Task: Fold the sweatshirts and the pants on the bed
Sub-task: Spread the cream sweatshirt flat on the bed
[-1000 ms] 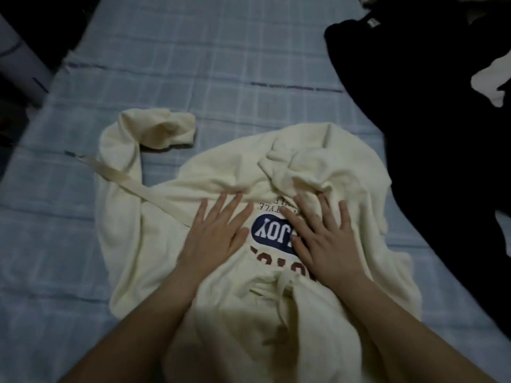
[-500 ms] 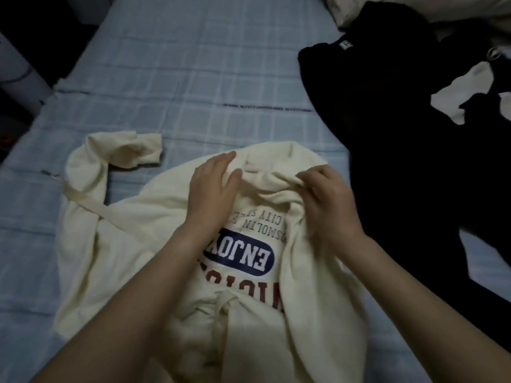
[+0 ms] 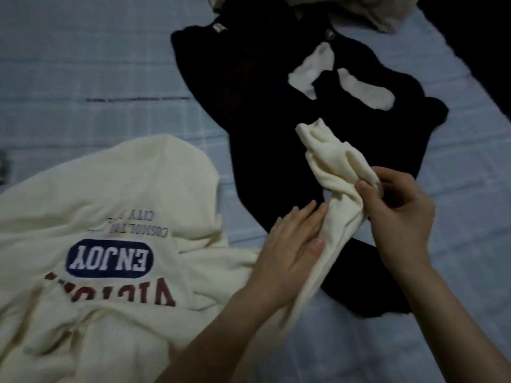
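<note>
Sleeve (image 3: 336, 164) of cream sweatshirt (image 3: 124, 211) pinched by right hand (image 3: 401, 208), thumb and fingers curled round bunched fabric. Left hand (image 3: 293, 244) laid flat against sleeve, fingers straight, just beside right hand. Sweatshirt body spread on bed (image 3: 96, 64), left of the 2 hands. Black garment (image 3: 262, 111) spread beyond hands, under sleeve cuff.

Checked bed (image 3: 110, 64) bears cream sweatshirt (image 3: 124, 194); black garment (image 3: 262, 120).

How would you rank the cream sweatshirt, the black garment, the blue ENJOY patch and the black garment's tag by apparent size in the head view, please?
Largest, too alike to rank: cream sweatshirt (nearer and cropped by the frame) and black garment.
Next: blue ENJOY patch.
Smallest: tag.
</note>
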A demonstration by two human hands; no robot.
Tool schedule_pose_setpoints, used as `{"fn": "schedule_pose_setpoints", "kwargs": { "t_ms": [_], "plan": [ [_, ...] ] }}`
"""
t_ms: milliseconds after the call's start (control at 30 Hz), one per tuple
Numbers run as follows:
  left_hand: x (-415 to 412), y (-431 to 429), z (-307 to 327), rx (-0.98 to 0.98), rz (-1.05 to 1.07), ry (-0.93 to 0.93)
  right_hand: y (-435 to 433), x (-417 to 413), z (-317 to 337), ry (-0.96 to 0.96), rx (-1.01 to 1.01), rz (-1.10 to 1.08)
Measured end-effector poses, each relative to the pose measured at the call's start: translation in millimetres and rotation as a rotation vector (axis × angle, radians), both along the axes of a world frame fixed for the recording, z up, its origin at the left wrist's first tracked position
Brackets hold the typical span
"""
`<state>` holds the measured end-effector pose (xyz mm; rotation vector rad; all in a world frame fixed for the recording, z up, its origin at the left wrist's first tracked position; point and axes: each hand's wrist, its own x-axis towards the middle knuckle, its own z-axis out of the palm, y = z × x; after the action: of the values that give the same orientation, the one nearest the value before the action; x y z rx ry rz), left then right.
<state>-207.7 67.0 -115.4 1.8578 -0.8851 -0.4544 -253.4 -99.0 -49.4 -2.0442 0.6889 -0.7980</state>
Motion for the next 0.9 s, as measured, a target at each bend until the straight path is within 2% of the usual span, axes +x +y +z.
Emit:
{"fn": "schedule_pose_setpoints", "kwargs": {
  "t_ms": [100,200,300,400,467,533,567,600,700,800,900],
  "plan": [
    [-31,-31,-21,0.144,-0.118,-0.157,-31,-34,-24,0.154,-0.081,-0.066],
    [-52,-42,-55,0.338,-0.2,-0.348,-44,-59,-54,0.355,-0.017,-0.108],
    [-60,-43,-77,0.436,-0.256,-0.482,-41,-65,-64,0.356,-0.128,-0.111],
    [-60,-36,-72,0.397,-0.248,-0.5,-29,-57,-68,0.366,-0.417,0.191],
    [-53,-18,-60,0.394,-0.203,-0.506,-26,-53,-75,0.59,-0.519,0.376],
    [-36,11,-46,0.38,-0.128,-0.505,-28,-52,-81,0.836,-0.546,0.378],
    [-22,28,-38,0.362,-0.093,-0.521,-26,-51,-83,0.882,-0.55,0.357],
    [-4,45,-30,0.346,-0.06,-0.553,-21,-49,-82,0.864,-0.558,0.345],
    [62,95,-10,0.363,0.096,-0.653,20,-14,-77,0.613,-0.555,0.369],
    [134,150,2,0.423,0.305,-0.689,78,51,-66,0.368,-0.313,0.438],
    [202,202,-4,0.595,0.506,-0.548,124,126,-67,0.366,-0.082,0.468]
  ]
}}
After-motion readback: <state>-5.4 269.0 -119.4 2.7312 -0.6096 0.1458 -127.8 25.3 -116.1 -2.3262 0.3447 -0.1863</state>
